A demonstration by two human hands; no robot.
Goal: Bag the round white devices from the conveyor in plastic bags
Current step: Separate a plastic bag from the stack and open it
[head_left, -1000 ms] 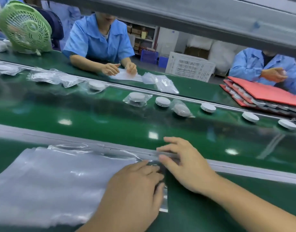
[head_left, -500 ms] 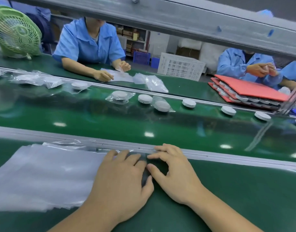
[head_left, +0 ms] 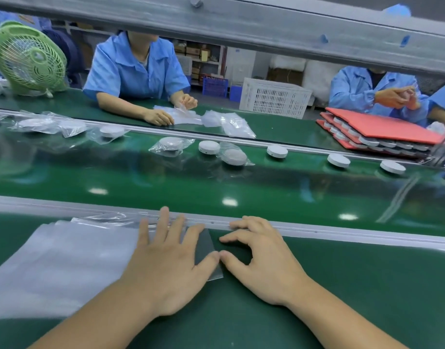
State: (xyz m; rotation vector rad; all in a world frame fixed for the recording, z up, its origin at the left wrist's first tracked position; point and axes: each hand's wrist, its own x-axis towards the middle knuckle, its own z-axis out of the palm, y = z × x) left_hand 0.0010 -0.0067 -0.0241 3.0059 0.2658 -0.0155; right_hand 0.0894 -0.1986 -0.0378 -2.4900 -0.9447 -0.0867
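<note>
1. The left hand (head_left: 166,268) lies flat with its fingers straight and spread, pressing the right end of the stack of clear plastic bags (head_left: 65,260) on the near green bench (head_left: 342,285).
2. The right hand (head_left: 264,263) rests just beside the bags' edge. Its fingers are loosely curved with the tips on the bench, holding nothing, and its thumb touches the left thumb.
3. Round white devices (head_left: 277,151) sit along the far side of the conveyor belt (head_left: 166,182), some bare, some bagged.

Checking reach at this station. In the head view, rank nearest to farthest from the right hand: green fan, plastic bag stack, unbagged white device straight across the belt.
From the right hand:
1. Plastic bag stack, just left, on the near table.
2. Unbagged white device, straight ahead, at the belt's far edge.
3. Green fan, far left on the opposite table.
</note>
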